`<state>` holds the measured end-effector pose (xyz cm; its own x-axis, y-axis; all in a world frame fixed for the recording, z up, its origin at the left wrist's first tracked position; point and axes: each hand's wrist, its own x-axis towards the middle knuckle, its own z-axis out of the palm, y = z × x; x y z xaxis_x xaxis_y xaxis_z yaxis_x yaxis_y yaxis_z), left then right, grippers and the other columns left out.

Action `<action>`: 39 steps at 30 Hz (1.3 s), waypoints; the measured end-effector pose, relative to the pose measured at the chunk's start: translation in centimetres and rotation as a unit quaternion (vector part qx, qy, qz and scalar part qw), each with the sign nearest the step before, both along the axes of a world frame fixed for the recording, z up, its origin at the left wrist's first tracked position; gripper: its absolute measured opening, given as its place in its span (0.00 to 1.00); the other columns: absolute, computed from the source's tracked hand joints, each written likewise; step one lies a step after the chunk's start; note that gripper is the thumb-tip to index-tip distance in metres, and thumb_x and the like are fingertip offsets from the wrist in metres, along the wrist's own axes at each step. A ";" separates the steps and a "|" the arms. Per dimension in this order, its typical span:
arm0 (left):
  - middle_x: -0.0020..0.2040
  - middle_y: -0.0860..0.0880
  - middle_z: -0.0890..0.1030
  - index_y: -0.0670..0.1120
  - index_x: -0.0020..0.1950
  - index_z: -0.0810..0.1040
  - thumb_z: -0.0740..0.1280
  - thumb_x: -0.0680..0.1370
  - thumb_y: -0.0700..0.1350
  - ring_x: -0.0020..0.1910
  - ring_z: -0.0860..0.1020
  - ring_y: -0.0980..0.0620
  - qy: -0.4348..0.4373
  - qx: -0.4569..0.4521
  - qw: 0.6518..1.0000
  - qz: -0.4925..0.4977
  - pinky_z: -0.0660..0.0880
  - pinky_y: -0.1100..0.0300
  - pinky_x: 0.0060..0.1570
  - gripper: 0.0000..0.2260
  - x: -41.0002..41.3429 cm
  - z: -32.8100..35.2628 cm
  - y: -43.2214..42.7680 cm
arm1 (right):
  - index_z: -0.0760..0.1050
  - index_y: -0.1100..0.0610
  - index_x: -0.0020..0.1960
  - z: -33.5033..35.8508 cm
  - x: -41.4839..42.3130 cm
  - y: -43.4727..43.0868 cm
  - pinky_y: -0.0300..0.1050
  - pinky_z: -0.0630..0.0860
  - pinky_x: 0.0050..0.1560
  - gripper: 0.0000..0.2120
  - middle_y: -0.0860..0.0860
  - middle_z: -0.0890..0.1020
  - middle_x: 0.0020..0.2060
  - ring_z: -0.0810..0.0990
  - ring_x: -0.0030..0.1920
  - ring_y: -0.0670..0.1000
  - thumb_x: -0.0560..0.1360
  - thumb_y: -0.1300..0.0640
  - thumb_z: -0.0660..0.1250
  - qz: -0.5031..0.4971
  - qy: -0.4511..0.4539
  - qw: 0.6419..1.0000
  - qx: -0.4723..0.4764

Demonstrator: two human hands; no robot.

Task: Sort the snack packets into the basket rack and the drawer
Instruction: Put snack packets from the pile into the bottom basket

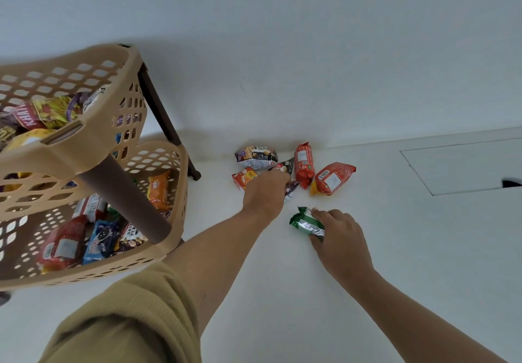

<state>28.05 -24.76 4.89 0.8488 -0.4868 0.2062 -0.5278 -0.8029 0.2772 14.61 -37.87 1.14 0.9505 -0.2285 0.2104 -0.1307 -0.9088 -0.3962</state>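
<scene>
Reaching down to the floor point(282, 292) with the left hand point(265, 190), curled over a dark packet point(292, 188), grip too hidden to call; clutching a green packet point(306, 222) in the right hand point(340, 237). Best to take one only, lift clear of the red packets point(333, 177), then carry to the basket rack point(93, 142).

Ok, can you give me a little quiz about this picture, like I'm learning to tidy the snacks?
1. What colour is the packet held in the right hand?
2. True or false: the basket rack already holds snack packets.
3. Where is the left hand? A in the top basket; B on a dark packet in the pile by the wall; C on a drawer handle.
Key: 1 green; 2 true; 3 B.
</scene>
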 end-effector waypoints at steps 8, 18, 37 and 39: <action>0.45 0.49 0.81 0.45 0.49 0.81 0.62 0.79 0.43 0.46 0.78 0.47 -0.061 -0.073 0.993 -0.067 0.78 0.50 0.36 0.08 -6.4 2.2 3.7 | 0.76 0.54 0.65 0.3 -2.9 1.6 0.50 0.74 0.47 0.25 0.53 0.82 0.49 0.78 0.47 0.56 0.68 0.57 0.75 0.009 0.017 1.000 0.005; 0.50 0.49 0.83 0.45 0.50 0.83 0.61 0.75 0.42 0.52 0.81 0.49 -0.134 -0.066 0.983 -0.103 0.80 0.56 0.44 0.11 -17.8 5.7 15.9 | 0.75 0.48 0.62 1.7 -7.5 5.6 0.44 0.73 0.47 0.22 0.46 0.80 0.49 0.77 0.50 0.51 0.69 0.51 0.70 0.010 0.072 0.996 0.061; 0.50 0.49 0.83 0.45 0.50 0.82 0.75 0.69 0.35 0.49 0.81 0.47 -0.184 -0.057 0.981 0.020 0.79 0.54 0.41 0.11 -21.8 8.8 40.7 | 0.75 0.39 0.54 6.9 -12.1 26.4 0.37 0.76 0.44 0.19 0.37 0.82 0.44 0.79 0.45 0.37 0.63 0.44 0.71 0.086 0.048 0.966 0.240; 0.50 0.49 0.82 0.45 0.50 0.82 0.72 0.72 0.36 0.49 0.81 0.48 -0.202 -0.056 0.977 0.021 0.79 0.54 0.41 0.08 -21.1 9.3 43.2 | 0.74 0.36 0.52 7.6 -12.0 28.9 0.35 0.75 0.42 0.17 0.36 0.82 0.44 0.78 0.45 0.36 0.63 0.44 0.71 0.092 0.035 0.962 0.254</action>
<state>6.92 18.40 14.16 0.7051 -0.4092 0.5792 -0.5802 -0.8025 0.1394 2.62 -9.01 8.74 0.9925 -0.1120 0.0492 -0.0297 -0.6105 -0.7915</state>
